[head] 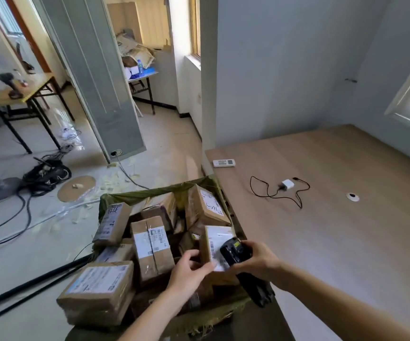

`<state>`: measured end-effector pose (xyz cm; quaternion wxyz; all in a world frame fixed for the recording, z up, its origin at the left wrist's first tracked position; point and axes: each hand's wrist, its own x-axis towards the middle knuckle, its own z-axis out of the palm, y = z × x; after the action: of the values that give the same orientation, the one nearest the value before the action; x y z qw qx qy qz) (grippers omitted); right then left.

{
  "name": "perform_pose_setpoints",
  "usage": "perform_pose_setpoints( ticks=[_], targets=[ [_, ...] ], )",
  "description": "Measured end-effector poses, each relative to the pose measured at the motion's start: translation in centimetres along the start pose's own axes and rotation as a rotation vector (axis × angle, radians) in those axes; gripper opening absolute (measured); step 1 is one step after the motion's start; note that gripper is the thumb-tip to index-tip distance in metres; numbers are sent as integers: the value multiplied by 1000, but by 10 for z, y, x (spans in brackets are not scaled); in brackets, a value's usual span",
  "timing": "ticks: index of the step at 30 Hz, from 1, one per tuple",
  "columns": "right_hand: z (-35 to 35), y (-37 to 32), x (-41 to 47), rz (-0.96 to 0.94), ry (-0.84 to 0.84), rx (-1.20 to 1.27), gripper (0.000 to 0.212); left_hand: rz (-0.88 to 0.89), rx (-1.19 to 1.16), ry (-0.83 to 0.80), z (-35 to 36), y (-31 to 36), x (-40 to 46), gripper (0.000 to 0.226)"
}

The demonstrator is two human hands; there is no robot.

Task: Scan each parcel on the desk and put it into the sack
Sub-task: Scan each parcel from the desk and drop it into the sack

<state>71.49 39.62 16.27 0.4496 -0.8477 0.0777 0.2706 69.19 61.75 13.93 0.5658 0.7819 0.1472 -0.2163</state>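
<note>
**Over the sack: last parcel under the scanner**

Nearest me, my left hand (189, 269) grips a parcel (217, 247) above the full sack (135, 195); my right hand (255, 259) grips the scanner (238, 252) against its label. Beyond, the table (334, 230) shows only a charger (287, 185) and remote (223, 163), so I judge we're nearly done.

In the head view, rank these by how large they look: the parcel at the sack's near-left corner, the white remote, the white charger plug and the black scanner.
Largest to smallest as they appear:
1. near-left parcel, though it is closest to the camera
2. black scanner, also near and partly covered by the right hand
3. white remote
4. white charger plug
</note>
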Motion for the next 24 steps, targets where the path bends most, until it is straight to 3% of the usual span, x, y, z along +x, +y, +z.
perform_pose_setpoints(
  ticks=[8,15,18,21,24],
  targets=[
    [-3,15,14,56,-31,-84,51,-20,44,13,2,-4,11,43],
    [-4,12,-5,24,39,-93,71,5,91,38,-4,-6,2,41],
    [-9,9,-25,14,100,-64,71,58,97,36,-9,1,-7,41],
    [-17,2,-52,5,140,-59,59,155,110,49,-14,12,-17,36],
    [-27,-7,-93,-13,202,-48,66,284,146,19,-17,31,-34,28]
  ],
)
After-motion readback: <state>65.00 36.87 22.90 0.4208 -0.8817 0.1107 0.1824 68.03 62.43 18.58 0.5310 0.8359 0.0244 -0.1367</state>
